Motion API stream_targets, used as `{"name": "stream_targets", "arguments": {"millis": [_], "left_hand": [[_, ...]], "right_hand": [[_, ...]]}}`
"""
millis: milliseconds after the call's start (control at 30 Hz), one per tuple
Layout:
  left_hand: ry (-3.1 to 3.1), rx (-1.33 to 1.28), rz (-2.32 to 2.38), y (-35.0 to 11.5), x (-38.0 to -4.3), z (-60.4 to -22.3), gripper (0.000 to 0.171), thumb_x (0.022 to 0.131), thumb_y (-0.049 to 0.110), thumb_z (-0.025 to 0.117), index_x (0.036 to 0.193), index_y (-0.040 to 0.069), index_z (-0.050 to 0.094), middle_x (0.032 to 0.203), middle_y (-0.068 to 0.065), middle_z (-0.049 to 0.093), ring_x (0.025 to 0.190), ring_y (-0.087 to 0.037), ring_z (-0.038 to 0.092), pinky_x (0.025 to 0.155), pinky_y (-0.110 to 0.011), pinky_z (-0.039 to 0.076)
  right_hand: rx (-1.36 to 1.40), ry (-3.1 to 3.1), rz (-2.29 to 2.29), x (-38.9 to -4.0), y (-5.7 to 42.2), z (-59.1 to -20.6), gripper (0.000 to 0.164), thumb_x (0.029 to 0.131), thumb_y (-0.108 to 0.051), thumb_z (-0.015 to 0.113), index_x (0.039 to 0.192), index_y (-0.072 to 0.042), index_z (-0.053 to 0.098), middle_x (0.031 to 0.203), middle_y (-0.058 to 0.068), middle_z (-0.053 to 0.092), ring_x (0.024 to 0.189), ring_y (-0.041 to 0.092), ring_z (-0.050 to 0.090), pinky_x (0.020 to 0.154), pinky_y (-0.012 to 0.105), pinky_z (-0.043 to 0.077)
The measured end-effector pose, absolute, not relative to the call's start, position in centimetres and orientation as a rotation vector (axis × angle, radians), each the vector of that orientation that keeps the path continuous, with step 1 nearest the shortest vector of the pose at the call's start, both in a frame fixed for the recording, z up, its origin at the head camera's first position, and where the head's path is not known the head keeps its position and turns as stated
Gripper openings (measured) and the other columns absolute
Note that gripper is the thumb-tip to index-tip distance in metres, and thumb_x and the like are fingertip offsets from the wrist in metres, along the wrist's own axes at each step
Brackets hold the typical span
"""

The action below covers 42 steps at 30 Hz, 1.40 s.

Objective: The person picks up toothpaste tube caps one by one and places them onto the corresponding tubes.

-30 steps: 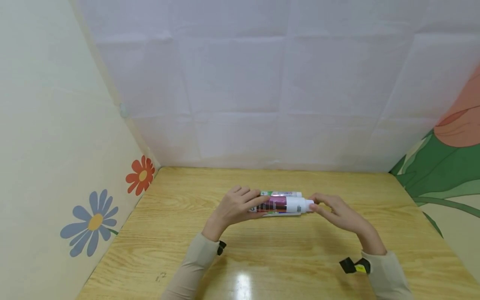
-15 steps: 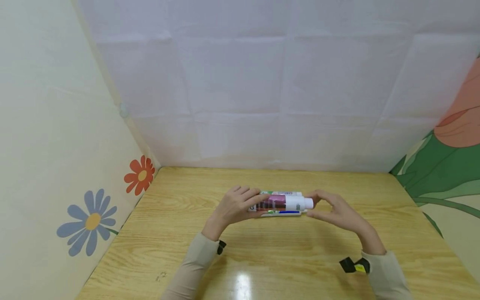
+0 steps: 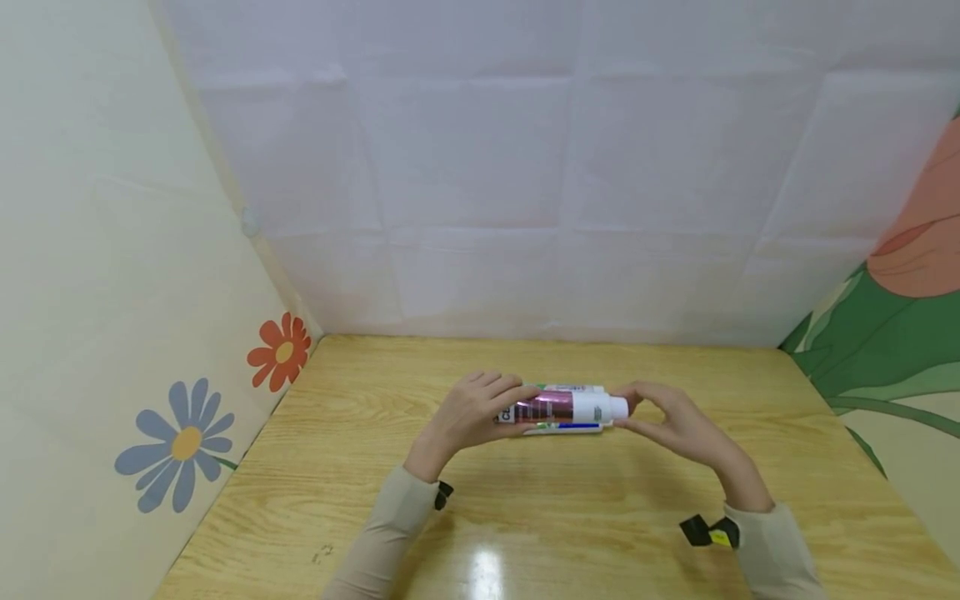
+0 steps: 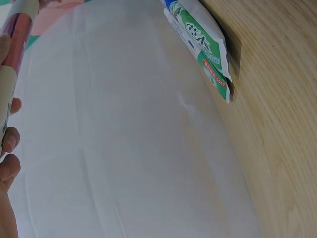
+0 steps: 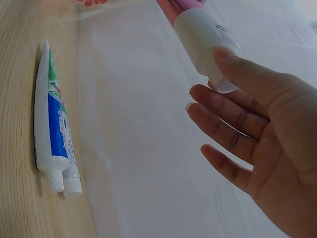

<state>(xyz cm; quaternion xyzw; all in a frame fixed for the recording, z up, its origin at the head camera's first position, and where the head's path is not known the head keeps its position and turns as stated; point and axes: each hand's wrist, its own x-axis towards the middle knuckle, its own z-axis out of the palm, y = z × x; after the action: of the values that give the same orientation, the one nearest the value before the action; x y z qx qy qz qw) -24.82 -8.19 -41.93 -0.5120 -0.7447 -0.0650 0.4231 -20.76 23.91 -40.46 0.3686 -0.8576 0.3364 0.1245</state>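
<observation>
My left hand (image 3: 476, 410) grips a purple and white toothpaste tube (image 3: 555, 407) by its left end, holding it level above the table. The tube's white cap (image 3: 618, 407) points right. At that cap, my right hand (image 3: 671, 423) has its thumb and index finger on either side. In the right wrist view the thumb presses the cap end, while the other fingers (image 5: 223, 126) are spread and loosely bent. Two more toothpaste tubes lie below, partly hidden in the head view: a green, blue and white one (image 5: 57, 131) and a whitish one (image 5: 73, 176) beside it.
The wooden table (image 3: 525, 517) reaches back to a white sheet (image 3: 465, 167) hung as a wall. Painted flowers (image 3: 187, 443) mark the left wall, and a green and orange leaf print (image 3: 900, 350) covers the right one.
My right thumb has shifted off the cap's top toward its near side, leaving more of the cap visible. The held tube has tilted up slightly. My left hand keeps its hold.
</observation>
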Motion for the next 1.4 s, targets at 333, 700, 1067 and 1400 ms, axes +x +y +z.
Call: {"name": "stream_targets", "arguments": {"millis": [333,700,1067,1400], "left_hand": [[-1.990,-1.372,-0.198,-8.5,-24.6,-42.6,0.057,0.076,0.044,0.072,0.124,0.018,0.056,0.103,0.005,0.061,0.083,-0.007,0.054,0.072,-0.020,0.048],[-2.097,-1.409,-0.174,-8.9,-24.5,-43.4,0.059,0.079,0.035,0.071,0.132,0.019,0.050,0.110,0.004,0.059,0.089,-0.008,0.054,0.076,-0.022,0.048],[-2.130,-1.431,-0.194,-9.0,-24.3,-43.9,0.063,0.074,0.038,0.074,0.131,0.018,0.053,0.111,0.004,0.060,0.089,-0.008,0.055,0.074,-0.024,0.047],[-2.273,-1.431,-0.136,-9.4,-24.1,-44.5,0.065,0.078,0.046,0.069,0.135,0.022,0.048,0.113,0.003,0.060,0.094,-0.009,0.055,0.086,-0.029,0.048]], "right_hand": [[1.048,-2.560,0.982,-20.7,24.2,-41.1,0.024,0.084,-0.022,0.068,0.107,-0.023,0.061,0.094,-0.017,0.062,0.082,0.002,0.057,0.073,0.027,0.049],[0.993,-2.645,0.944,-20.7,24.6,-42.0,0.021,0.087,-0.028,0.065,0.107,-0.021,0.062,0.091,-0.018,0.061,0.080,0.000,0.056,0.072,0.026,0.050],[1.040,-2.689,0.950,-21.0,25.2,-42.9,0.018,0.089,-0.027,0.062,0.105,-0.018,0.063,0.092,-0.013,0.063,0.080,0.003,0.057,0.072,0.029,0.051],[1.030,-2.757,0.905,-21.0,25.4,-43.7,0.022,0.091,-0.031,0.059,0.107,-0.017,0.064,0.087,-0.016,0.062,0.078,0.001,0.056,0.072,0.034,0.051]]}}
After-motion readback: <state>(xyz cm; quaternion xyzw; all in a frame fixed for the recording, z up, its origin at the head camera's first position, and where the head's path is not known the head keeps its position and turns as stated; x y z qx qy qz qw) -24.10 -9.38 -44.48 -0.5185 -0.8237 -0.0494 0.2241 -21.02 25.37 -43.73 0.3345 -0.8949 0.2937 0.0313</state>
